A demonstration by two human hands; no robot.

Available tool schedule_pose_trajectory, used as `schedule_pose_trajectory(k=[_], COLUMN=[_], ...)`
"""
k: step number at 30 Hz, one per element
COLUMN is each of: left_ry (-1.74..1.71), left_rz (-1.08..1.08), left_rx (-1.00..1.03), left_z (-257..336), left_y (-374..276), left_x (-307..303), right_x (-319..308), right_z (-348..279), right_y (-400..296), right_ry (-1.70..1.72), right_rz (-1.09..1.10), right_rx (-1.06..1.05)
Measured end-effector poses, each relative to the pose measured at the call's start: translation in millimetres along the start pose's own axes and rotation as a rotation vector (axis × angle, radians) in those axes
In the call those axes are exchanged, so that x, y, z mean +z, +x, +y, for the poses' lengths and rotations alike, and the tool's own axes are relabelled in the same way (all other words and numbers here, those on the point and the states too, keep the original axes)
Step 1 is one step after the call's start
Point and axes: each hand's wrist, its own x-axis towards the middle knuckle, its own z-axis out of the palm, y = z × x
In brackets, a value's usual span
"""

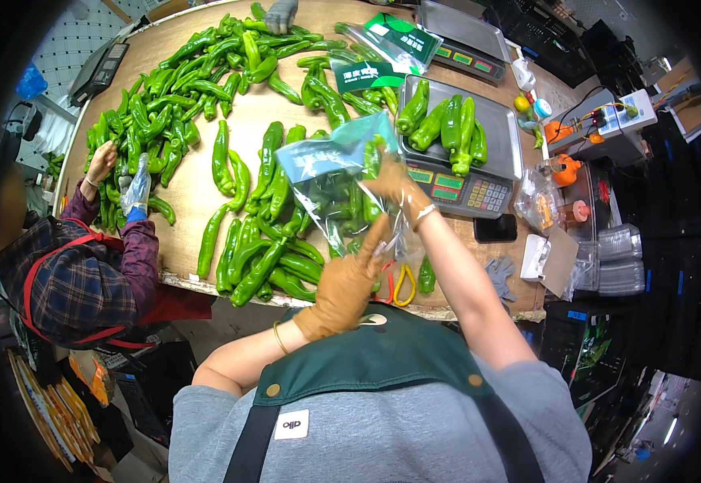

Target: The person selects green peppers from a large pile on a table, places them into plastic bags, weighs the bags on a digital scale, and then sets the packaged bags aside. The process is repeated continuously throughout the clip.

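Observation:
A clear plastic bag [320, 199] with a printed blue-green band is held up over the table's front, with green peppers inside. My left hand [338, 296], in a tan glove, grips the bag's near lower side, one finger extended along it. At the bag's right side is my right hand [394, 181], also in a tan glove and slightly blurred, its fingers around a long green pepper [372, 158]. Plastic partly covers those fingers. Loose green peppers [266, 265] lie left of the bag. Several more peppers [460, 136] rest on the scale's metal tray [504, 142].
A co-worker's hands [136, 187] touch the pepper pile [169, 102] at left; another gloved hand [281, 15] is at the far edge. Filled bags [395, 42] lie near a second scale [471, 36]. Scissors [404, 287], a phone [495, 229] and a grey glove [500, 278] lie nearby.

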Motion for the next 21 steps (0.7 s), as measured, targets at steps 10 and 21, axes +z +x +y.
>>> schedule_pose_trajectory(k=[10,21], left_ry=[0.123,-0.109], left_rz=[0.214,0.1], left_rx=[0.076,0.017], left_z=[-77.9,-77.2], left_y=[73.5,110.5], left_x=[-37.7,-47.4], right_x=[15.9,-113.2], right_z=[-31.1,85.3], right_y=[130.6,-38.7], right_ry=[0.458,0.34], right_rz=[-0.317,0.588], right_rx=[-0.383,0.039])
